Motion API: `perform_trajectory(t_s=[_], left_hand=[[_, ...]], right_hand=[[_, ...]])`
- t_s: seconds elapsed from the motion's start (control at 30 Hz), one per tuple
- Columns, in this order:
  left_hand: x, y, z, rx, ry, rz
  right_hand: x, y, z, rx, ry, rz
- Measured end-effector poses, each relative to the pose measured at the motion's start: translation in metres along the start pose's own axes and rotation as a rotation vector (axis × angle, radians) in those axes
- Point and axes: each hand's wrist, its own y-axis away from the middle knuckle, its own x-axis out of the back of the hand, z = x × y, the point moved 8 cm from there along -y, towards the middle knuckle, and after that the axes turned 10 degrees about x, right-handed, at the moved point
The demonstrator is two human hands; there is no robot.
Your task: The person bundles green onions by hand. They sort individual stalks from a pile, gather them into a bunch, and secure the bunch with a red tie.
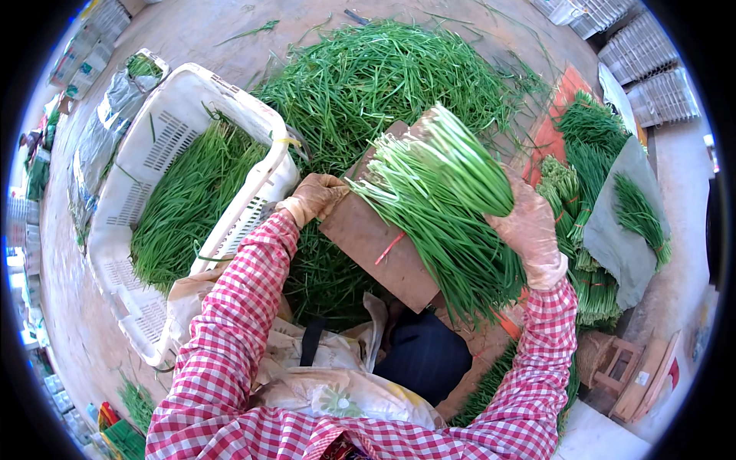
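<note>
Chive bunch (441, 203) lies across the brown board (379, 253) w/ its long axis diagonal: cut pale ends fan toward the board's upper-left side, leafy tips run down to the lower-right edge and hang past it. Right hand (530, 230), in a thin translucent glove, is wrapped round the bunch from the right, about mid-length, fingers closed on the stalks. Left hand (314, 198), in a tan glove, sits at the board's left corner, curled into a loose fist just beside the cut ends; can't tell if it pinches anything, maybe a few stems, fingers hidden. So the bunch lies to the right of the left hand and directly under the right, and the right is the one actually carrying it.

A red band (389, 248) rests on the bare board, below the bunch, between both hands and nearer the left. Behind the board is a big loose heap of chives (383, 77) on the ground. White plastic crate (153, 138) w/ more chives stands off the board's left edge. Tied bundles (590, 161) are stacked off its right edge, some on a grey cloth (625, 245)
</note>
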Motion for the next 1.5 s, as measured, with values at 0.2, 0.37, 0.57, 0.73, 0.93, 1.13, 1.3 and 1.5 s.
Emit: perform_trajectory(t_s=[0.2,0.37,0.57,0.73,0.93,1.13,1.3,1.5], left_hand=[[0.014,0.0,-0.05,-0.025,-0.405,0.182],[0.032,0.1,-0.125,0.341,-0.465,0.84],[-0.074,0.177,0.043,-0.211,0.899,-0.567],[-0.11,0.172,0.031,-0.006,0.946,-0.657],[-0.101,0.184,0.031,-0.189,0.989,-0.84],[-0.041,0.134,-0.025,-0.083,1.527,-0.488],[0.008,0.084,-0.186,0.389,1.013,0.32],[-0.021,0.088,-0.205,0.691,0.578,0.018]], right_hand=[[-0.009,0.023,0.033,-0.182,-0.044,-0.09],[-0.017,0.019,0.013,-0.198,-0.08,-0.115],[-0.028,0.038,-0.042,0.056,0.118,-0.18],[-0.031,0.058,-0.084,0.232,0.295,-0.192],[-0.016,0.066,-0.068,0.109,0.176,-0.276],[-0.002,0.052,-0.018,-0.029,0.12,-0.13],[-0.015,0.024,-0.004,0.004,0.167,-0.014],[-0.077,-0.007,-0.028,0.014,0.381,-0.365]])
